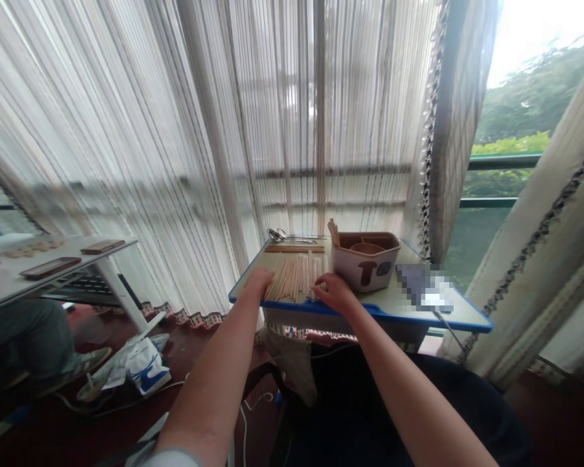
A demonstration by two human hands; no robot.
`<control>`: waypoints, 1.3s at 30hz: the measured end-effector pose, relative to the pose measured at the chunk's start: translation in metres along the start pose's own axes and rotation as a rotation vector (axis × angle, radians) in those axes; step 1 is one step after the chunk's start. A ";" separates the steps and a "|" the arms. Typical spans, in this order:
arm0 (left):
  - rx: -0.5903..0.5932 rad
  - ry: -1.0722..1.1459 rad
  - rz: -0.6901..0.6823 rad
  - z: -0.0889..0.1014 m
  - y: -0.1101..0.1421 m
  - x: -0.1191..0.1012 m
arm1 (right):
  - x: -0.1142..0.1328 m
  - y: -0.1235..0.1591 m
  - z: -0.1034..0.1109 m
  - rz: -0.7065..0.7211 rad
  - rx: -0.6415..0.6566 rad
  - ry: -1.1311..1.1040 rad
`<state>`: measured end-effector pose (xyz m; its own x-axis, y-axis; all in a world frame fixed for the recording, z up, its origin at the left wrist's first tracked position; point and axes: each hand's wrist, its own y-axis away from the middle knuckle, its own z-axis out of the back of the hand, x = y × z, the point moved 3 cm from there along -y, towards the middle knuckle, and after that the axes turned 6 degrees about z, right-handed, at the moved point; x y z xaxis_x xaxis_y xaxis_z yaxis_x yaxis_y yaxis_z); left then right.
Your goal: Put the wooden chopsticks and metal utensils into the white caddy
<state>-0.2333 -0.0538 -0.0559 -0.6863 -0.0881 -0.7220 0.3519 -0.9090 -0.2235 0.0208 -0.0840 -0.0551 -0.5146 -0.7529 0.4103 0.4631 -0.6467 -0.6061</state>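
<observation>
Many pale wooden chopsticks (292, 277) lie side by side across the small desk, fanned a little at the left. My left hand (259, 283) rests by the left edge of the row, its fingers against the outer sticks and mostly hidden. At the right edge of the row is my right hand (335, 292), with bent fingers and the thumb apart, touching the near ends of the sticks. Just beyond that hand stands a white and brown utensil holder (383, 267) with inner compartments. A few flat wooden pieces (333, 227) stick up at its left corner.
Metal ladles or strainers (292, 237) lie at the desk's back, behind dark brown sticks (292, 249). A blurred flat item (421, 285) lies right. The desk (455, 318) has a blue rim. At left are another table (85, 266), a person's leg and a white bag (145, 363).
</observation>
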 end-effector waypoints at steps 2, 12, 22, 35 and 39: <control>-0.016 -0.005 0.037 0.003 0.008 -0.009 | 0.004 0.003 0.001 0.033 -0.027 0.005; -0.115 0.308 -0.523 -0.014 0.070 -0.113 | 0.050 -0.039 0.098 -0.165 -0.311 -0.075; -0.463 0.427 -0.594 -0.067 0.089 -0.159 | 0.072 -0.065 0.210 -0.038 -0.386 0.160; -0.207 0.134 -0.564 -0.128 0.090 -0.155 | -0.008 -0.085 0.178 -0.153 -0.306 0.361; -0.168 0.162 -0.475 -0.132 0.086 -0.151 | -0.018 -0.097 0.164 -0.227 -0.280 0.303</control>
<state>-0.0151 -0.0644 -0.0522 -0.6924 0.3938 -0.6046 0.1323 -0.7544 -0.6429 0.1031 -0.0273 0.1082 -0.7869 -0.5001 0.3615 0.1234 -0.7015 -0.7019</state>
